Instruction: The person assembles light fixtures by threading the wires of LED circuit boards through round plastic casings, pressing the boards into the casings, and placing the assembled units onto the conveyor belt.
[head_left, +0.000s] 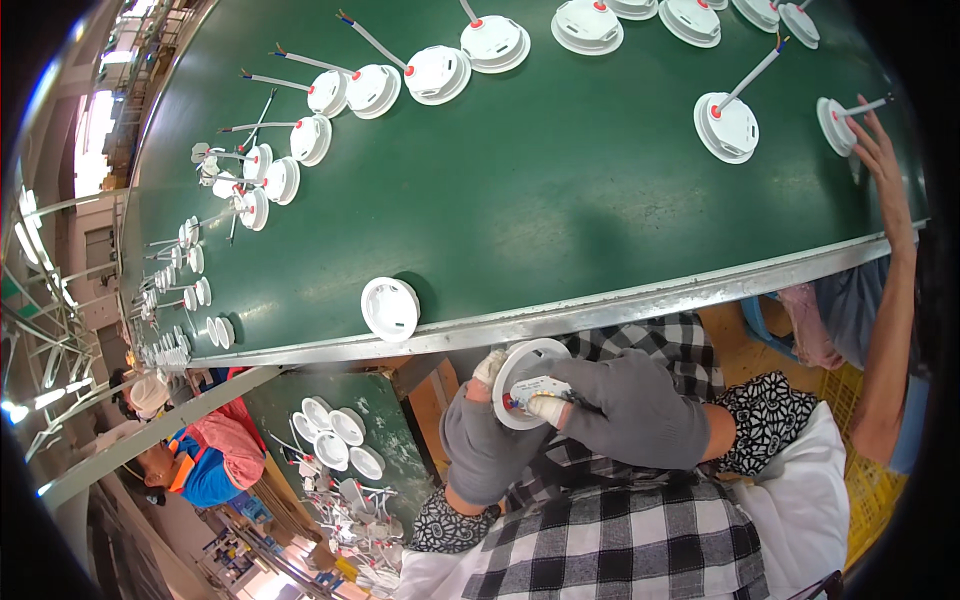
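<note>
Over my lap, below the belt's near edge, my left hand (478,432) grips a round white lamp housing (537,349) by its rim. It wears a grey glove with whitish finger covers. My right hand (630,410), in the same kind of glove, reaches into the housing with its fingers closed on a white insert piece (538,388) with dark print. Small coloured wire ends show beside that piece. Part of the insert is hidden behind the right fingers. Nearest on the belt lies another round white housing (390,308), its hollow side up.
A green conveyor belt (450,190) with a metal edge (620,305) carries several white lamps (727,127) with cables. Left of me, a side table (280,400) holds several white housings (331,450) and a cable pile (355,520). At right, another person's hand (880,165) touches a lamp.
</note>
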